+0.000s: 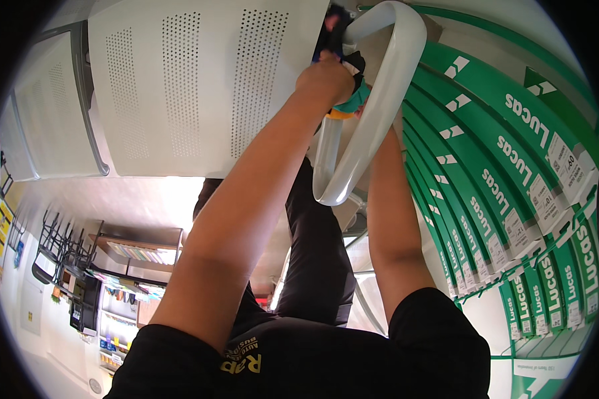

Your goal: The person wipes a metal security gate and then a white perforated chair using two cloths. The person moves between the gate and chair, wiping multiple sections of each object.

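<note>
My left hand (326, 78) reaches up beside the perforated metal bench seat (213, 86), next to its light grey loop armrest (373, 126). Its fingers look closed on a dark bundle (336, 30) that I cannot make out clearly. Just below the hand shows a piece of material in black, green and orange (353, 100), perhaps cloth. My right forearm (393, 193) passes up behind the armrest, which hides most of the right hand, so its fingers do not show. The two hands are close together at the armrest.
A green wire rack (546, 249) at the right holds several rows of green boxes (486, 133) with white labels, close to my right arm. Another bench seat (46, 100) stands at the left. Shelves of goods (116, 326) and dark metal racks (63, 239) are farther off.
</note>
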The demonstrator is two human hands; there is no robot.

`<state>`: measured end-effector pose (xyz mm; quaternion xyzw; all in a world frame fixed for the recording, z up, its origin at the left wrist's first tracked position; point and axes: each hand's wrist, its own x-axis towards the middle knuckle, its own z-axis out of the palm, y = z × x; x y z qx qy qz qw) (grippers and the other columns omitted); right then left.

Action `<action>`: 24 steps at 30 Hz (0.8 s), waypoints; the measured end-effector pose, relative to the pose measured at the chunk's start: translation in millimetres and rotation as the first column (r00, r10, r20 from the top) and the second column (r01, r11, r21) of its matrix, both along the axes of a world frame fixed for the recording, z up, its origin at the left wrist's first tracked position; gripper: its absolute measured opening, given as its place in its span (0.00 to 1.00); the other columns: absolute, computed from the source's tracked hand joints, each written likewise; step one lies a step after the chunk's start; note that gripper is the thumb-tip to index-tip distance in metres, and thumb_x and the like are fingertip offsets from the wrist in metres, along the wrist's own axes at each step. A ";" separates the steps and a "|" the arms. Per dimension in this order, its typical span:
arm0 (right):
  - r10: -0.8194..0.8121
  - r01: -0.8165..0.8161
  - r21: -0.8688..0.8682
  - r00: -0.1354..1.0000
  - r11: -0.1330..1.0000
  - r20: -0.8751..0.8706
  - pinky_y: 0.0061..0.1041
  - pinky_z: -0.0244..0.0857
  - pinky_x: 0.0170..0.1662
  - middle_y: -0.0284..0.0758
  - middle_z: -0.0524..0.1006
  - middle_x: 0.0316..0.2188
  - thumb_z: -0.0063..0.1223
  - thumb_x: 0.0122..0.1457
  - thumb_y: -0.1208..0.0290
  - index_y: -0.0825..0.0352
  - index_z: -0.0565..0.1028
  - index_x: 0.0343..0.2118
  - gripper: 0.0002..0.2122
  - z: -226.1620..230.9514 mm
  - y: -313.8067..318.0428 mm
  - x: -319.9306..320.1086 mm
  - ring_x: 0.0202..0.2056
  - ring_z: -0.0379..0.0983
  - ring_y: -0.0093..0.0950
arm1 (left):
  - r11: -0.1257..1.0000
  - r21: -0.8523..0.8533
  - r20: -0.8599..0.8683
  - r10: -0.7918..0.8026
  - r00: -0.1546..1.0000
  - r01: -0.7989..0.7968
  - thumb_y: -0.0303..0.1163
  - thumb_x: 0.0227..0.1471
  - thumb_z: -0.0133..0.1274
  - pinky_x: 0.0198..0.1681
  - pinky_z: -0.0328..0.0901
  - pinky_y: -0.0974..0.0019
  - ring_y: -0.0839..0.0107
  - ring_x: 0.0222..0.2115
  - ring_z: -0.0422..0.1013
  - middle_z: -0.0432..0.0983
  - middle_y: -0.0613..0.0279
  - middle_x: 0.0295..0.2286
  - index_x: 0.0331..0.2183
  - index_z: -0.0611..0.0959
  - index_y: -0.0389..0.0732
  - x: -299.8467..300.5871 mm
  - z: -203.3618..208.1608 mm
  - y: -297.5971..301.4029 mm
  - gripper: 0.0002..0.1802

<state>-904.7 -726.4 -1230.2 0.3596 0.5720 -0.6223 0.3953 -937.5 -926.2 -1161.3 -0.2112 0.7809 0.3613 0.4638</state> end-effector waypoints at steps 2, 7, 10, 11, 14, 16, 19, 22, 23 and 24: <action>-0.007 0.007 -0.011 1.000 1.000 0.028 0.29 0.76 0.42 0.35 0.82 0.40 0.52 0.66 0.67 0.68 0.77 0.51 0.14 -2.7 -3.8 17.8 0.39 0.81 0.28 | 0.998 0.037 -0.044 -0.041 0.998 0.043 0.45 0.65 0.46 0.49 0.71 0.53 0.50 0.48 0.78 0.80 0.43 0.47 0.58 0.69 0.30 10.4 -20.3 -2.2 0.30; 0.011 -0.005 -0.103 0.998 0.995 0.055 0.29 0.75 0.42 0.36 0.82 0.40 0.52 0.66 0.67 0.68 0.78 0.51 0.14 -17.2 -22.5 27.8 0.39 0.81 0.28 | 0.861 0.328 0.292 0.298 0.909 -0.388 0.51 0.67 0.47 0.45 0.71 0.59 0.64 0.41 0.77 0.81 0.56 0.44 0.53 0.80 0.41 3.8 -39.4 -10.6 0.26; 0.004 0.003 -0.146 0.999 0.989 0.046 0.30 0.75 0.42 0.36 0.82 0.40 0.52 0.66 0.66 0.67 0.78 0.51 0.14 -26.3 -37.7 21.9 0.39 0.81 0.28 | 0.820 0.382 0.417 0.259 0.871 -0.426 0.54 0.67 0.46 0.47 0.70 0.61 0.66 0.43 0.76 0.79 0.55 0.48 0.54 0.79 0.40 -8.7 -18.4 -17.8 0.29; 0.005 0.002 -0.166 0.999 0.986 0.042 0.30 0.75 0.42 0.36 0.82 0.40 0.52 0.66 0.66 0.67 0.78 0.51 0.14 -28.9 -43.6 19.9 0.40 0.81 0.28 | 0.828 0.387 0.379 0.258 0.889 -0.405 0.54 0.66 0.47 0.48 0.70 0.61 0.66 0.44 0.75 0.79 0.55 0.48 0.55 0.78 0.40 -4.9 -14.2 -19.9 0.29; 0.020 -0.010 -0.195 0.999 0.981 0.049 0.30 0.75 0.43 0.36 0.82 0.40 0.52 0.66 0.66 0.67 0.78 0.51 0.14 -27.3 -48.9 18.5 0.40 0.81 0.28 | 0.916 0.352 0.136 0.154 0.979 -0.193 0.54 0.64 0.51 0.54 0.67 0.61 0.61 0.46 0.75 0.79 0.50 0.49 0.62 0.72 0.41 19.3 -4.6 -29.7 0.35; 0.025 -0.014 -0.209 0.999 0.978 0.048 0.30 0.75 0.43 0.36 0.82 0.40 0.52 0.66 0.66 0.67 0.78 0.51 0.14 -30.0 -51.6 13.0 0.40 0.81 0.29 | 0.922 0.292 0.046 0.253 0.966 -0.255 0.50 0.63 0.53 0.54 0.67 0.61 0.59 0.47 0.76 0.79 0.48 0.50 0.66 0.68 0.42 58.2 6.8 -34.2 0.37; 0.025 -0.014 -0.232 0.999 0.973 0.043 0.31 0.75 0.43 0.36 0.82 0.40 0.52 0.66 0.65 0.67 0.78 0.51 0.15 -33.5 -60.0 4.5 0.40 0.81 0.29 | 0.919 0.346 0.143 0.148 0.979 -0.189 0.32 0.59 0.46 0.55 0.67 0.60 0.56 0.50 0.76 0.78 0.44 0.51 0.67 0.65 0.41 85.5 55.5 -68.6 0.35; 0.014 -0.006 -0.277 1.000 0.961 0.025 0.31 0.75 0.43 0.36 0.82 0.40 0.53 0.66 0.65 0.67 0.78 0.51 0.15 -41.1 -79.4 -3.2 0.40 0.81 0.29 | 0.864 0.375 0.266 0.247 0.932 -0.336 0.25 0.56 0.46 0.57 0.66 0.66 0.64 0.50 0.75 0.77 0.51 0.53 0.67 0.66 0.42 118.8 54.8 -87.8 0.37; 0.006 0.000 -0.286 1.000 0.958 0.019 0.31 0.75 0.43 0.36 0.82 0.40 0.53 0.66 0.65 0.67 0.78 0.50 0.15 -43.5 -84.4 -3.5 0.40 0.81 0.29 | 0.845 0.367 0.304 0.285 0.909 -0.388 0.23 0.54 0.44 0.57 0.66 0.67 0.65 0.51 0.74 0.76 0.51 0.54 0.67 0.66 0.41 126.4 51.4 -90.5 0.37; -0.005 0.009 -0.290 1.000 0.957 0.014 0.31 0.75 0.43 0.36 0.82 0.40 0.53 0.66 0.65 0.67 0.78 0.50 0.15 -44.3 -86.0 -3.8 0.41 0.81 0.29 | 0.839 0.367 0.314 0.295 0.903 -0.402 0.21 0.53 0.43 0.58 0.65 0.68 0.66 0.52 0.73 0.75 0.53 0.55 0.66 0.67 0.40 130.9 46.0 -91.6 0.37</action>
